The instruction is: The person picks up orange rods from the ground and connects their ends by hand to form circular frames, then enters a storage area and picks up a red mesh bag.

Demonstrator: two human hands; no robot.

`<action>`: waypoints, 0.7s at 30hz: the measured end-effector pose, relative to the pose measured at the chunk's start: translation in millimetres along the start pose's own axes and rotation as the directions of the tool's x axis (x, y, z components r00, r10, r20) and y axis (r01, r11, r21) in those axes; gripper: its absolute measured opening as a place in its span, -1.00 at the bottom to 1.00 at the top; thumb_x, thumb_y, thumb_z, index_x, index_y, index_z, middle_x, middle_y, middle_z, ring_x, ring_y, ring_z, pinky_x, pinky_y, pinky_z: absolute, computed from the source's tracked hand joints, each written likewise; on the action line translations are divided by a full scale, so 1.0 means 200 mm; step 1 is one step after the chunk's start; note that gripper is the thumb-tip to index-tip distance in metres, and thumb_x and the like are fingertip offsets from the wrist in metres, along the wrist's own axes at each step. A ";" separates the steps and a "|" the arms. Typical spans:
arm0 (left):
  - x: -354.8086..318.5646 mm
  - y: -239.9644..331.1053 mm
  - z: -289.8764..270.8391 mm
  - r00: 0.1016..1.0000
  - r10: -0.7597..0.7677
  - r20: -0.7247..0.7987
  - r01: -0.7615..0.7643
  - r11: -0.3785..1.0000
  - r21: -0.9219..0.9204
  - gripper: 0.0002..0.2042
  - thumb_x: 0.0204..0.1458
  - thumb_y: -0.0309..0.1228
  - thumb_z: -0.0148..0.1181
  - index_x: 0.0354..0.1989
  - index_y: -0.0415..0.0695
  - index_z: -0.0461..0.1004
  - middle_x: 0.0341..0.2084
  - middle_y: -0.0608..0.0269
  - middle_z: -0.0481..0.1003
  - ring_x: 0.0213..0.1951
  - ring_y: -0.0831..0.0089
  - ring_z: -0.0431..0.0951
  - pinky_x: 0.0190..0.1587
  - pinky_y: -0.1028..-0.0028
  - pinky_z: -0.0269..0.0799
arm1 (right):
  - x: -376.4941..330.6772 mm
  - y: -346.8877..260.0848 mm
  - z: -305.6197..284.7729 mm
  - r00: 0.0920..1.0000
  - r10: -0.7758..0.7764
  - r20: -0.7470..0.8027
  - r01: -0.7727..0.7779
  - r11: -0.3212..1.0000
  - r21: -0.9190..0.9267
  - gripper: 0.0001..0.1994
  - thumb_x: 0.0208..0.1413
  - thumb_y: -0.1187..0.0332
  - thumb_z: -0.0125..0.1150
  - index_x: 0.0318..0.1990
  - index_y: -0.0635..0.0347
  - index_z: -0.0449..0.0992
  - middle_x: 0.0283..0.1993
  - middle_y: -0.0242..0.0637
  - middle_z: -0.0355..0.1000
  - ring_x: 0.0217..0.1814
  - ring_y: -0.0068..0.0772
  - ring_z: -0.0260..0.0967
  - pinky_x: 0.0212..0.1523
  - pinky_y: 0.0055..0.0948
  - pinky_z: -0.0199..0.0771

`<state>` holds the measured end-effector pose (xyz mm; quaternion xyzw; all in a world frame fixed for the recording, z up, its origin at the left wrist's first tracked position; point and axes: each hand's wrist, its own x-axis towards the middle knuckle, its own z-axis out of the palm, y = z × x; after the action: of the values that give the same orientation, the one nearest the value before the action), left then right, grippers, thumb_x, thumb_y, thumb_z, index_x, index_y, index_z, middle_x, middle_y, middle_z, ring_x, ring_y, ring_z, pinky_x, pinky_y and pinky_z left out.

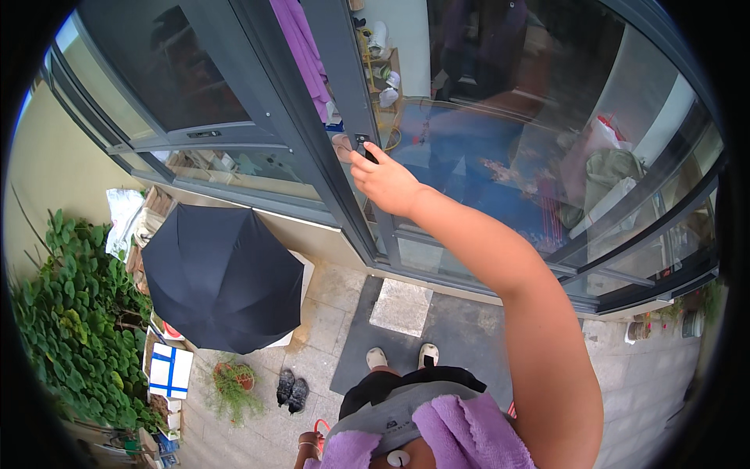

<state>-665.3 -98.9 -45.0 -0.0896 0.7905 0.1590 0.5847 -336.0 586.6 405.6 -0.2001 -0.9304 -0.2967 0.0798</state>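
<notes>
My right hand (pixel 384 186) reaches up to the grey-framed glass door (pixel 461 141). Its fingers curl round the frame edge, and the thumb lies at the dark door handle (pixel 370 155). Beside that edge is a narrow gap, with a purple cloth (pixel 305 55) hanging inside. Low beside my body, my left hand (pixel 308 442) shows only in part, with a pale band at the wrist. A red loop (pixel 322 428) is next to it; the fingers are hidden, so any grip on the loop cannot be made out.
A black open umbrella (pixel 223 277) stands left of the doorway. Dark shoes (pixel 292 391) and a potted plant (pixel 236 379) are on the paving. A pale slab (pixel 401 306) lies on the dark mat (pixel 469 336) before the door. Leafy plants (pixel 70 320) grow at far left.
</notes>
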 end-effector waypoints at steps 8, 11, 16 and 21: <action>0.38 0.75 -0.04 0.987 0.095 0.132 -0.093 0.995 -0.020 -0.84 0.05 -0.41 0.05 -0.30 -0.27 0.44 -0.51 0.08 0.52 -0.52 0.24 0.55 -0.46 0.26 0.51 | -0.10 0.01 0.01 0.991 0.128 0.034 -0.130 0.987 0.089 -0.70 -0.14 0.45 0.09 -0.16 0.17 0.48 0.01 -0.31 0.26 0.39 -0.29 -0.12 0.38 -0.09 -0.11; 0.35 1.20 -0.01 0.949 0.255 0.184 -0.278 0.954 0.112 -0.82 0.03 -0.39 0.02 -0.36 -0.28 0.46 -0.58 0.06 0.51 -0.60 0.28 0.54 -0.52 0.32 0.49 | -0.11 -0.03 -0.02 0.986 0.160 0.043 -0.163 0.984 0.071 -0.69 -0.15 0.46 0.10 -0.16 0.16 0.47 0.02 -0.33 0.25 0.41 -0.30 -0.14 0.37 -0.09 -0.09; 0.16 1.88 0.12 0.730 0.553 0.403 -0.682 0.632 0.368 -0.81 -0.04 -0.41 0.04 -0.45 -0.31 0.47 -0.71 0.03 0.47 -0.71 0.30 0.48 -0.60 0.41 0.44 | -0.28 -0.16 -0.11 0.913 0.408 0.023 -0.405 0.895 0.188 -0.69 -0.10 0.46 0.10 -0.11 0.18 0.46 0.11 -0.22 0.25 0.40 -0.24 -0.10 0.34 -0.10 -0.05; 0.11 2.14 0.33 0.918 0.346 0.193 -0.396 0.807 0.437 -0.85 0.09 -0.36 0.03 -0.24 -0.15 0.41 -0.73 0.14 0.43 -0.73 0.29 0.46 -0.72 0.35 0.36 | -0.76 -0.77 -0.18 0.748 0.579 0.323 -0.632 0.475 0.612 -0.73 -0.11 0.43 0.10 -0.18 0.23 0.43 -0.15 -0.19 0.39 -0.13 -0.15 0.39 -0.04 -0.23 0.34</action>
<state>-752.6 325.0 -20.3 0.2187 0.7757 0.0794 0.5866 -261.5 400.8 313.3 -0.4811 -0.8406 0.1262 0.2145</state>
